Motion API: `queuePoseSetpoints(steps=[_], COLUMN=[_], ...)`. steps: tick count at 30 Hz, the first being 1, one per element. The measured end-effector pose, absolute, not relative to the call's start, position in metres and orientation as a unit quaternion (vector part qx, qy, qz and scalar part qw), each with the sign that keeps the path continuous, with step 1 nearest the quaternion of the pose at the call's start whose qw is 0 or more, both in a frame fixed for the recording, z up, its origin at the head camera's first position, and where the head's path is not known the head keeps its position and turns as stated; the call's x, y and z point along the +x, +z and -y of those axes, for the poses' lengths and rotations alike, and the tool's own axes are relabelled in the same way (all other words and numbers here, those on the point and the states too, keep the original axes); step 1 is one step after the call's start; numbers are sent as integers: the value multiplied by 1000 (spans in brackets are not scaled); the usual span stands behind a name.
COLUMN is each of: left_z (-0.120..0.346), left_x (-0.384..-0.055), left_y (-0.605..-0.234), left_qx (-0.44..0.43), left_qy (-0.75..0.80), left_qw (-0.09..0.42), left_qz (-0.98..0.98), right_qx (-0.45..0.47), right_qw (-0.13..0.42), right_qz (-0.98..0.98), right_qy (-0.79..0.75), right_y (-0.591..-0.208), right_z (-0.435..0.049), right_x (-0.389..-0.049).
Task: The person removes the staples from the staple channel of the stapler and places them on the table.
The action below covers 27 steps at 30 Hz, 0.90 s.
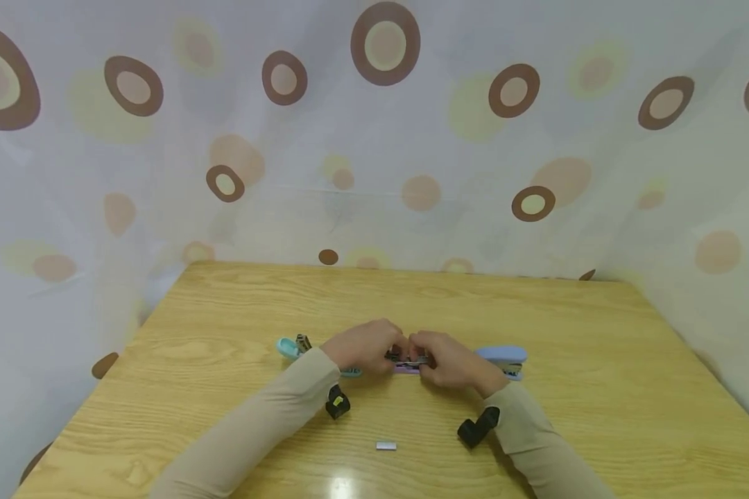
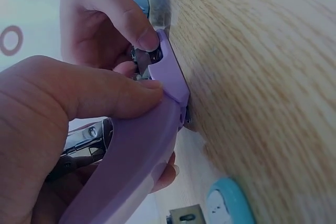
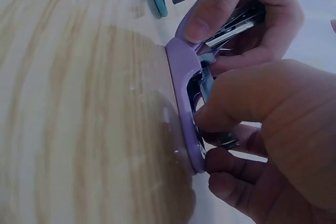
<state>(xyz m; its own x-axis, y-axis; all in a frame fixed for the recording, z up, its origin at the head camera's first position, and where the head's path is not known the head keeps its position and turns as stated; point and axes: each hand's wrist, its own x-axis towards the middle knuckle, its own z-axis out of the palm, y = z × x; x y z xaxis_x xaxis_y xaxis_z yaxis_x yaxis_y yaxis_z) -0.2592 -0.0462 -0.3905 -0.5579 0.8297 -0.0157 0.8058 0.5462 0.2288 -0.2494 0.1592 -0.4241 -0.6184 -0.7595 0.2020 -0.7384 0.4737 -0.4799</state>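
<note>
A purple stapler (image 1: pixel 406 370) stands on the table between my two hands, folded wide apart at its hinge. With thumb and fingers my left hand (image 1: pixel 368 346) grips its raised top cover (image 2: pixel 139 145), near the hinge. Inside that cover a metal part (image 3: pixel 236 31) shows. My right hand (image 1: pixel 452 360) pinches the stapler at its metal rail, above the purple base (image 3: pixel 181 69). In the right wrist view its thumb and fingers stay close together at the rail, and they partly hide what lies between them.
Left of my hands lies a teal stapler (image 1: pixel 287 348), spread open. A light blue stapler (image 1: pixel 502 355) sits just beyond my right hand. Nearer the front of the wooden table (image 1: pixel 212 416) is a small strip of staples (image 1: pixel 385 445). A patterned curtain (image 1: pixel 381 138) hangs behind.
</note>
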Motion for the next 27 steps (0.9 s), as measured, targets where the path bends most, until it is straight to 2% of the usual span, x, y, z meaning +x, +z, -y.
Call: queuePoseSetpoints(steps=[4,8,13,21,27], left_z=[47,47,48,56,55], left_x=[-260,-260,-258,-258,-256], left_y=[-392,-392,-391,-398,-395], left_qx=[466,465,466,455,455], left_qy=[96,100,116,148,159], left_qw=[61,61,64,62,62], left_qz=[-878,-878,-875,-876,-874], right_qx=[-411,-387,-370,-375,-367], right_qw=[43,37,1,-84,-119], right_qz=[-860,-865,-862,-839,-837], right_qy=[-298,-317,-348,-385,-388], right_y=[-425,-427,-433,-436,-434], right_z=[-162,-168,-175,-178,-175], right_x=[-248,-246,-241,-233,-231])
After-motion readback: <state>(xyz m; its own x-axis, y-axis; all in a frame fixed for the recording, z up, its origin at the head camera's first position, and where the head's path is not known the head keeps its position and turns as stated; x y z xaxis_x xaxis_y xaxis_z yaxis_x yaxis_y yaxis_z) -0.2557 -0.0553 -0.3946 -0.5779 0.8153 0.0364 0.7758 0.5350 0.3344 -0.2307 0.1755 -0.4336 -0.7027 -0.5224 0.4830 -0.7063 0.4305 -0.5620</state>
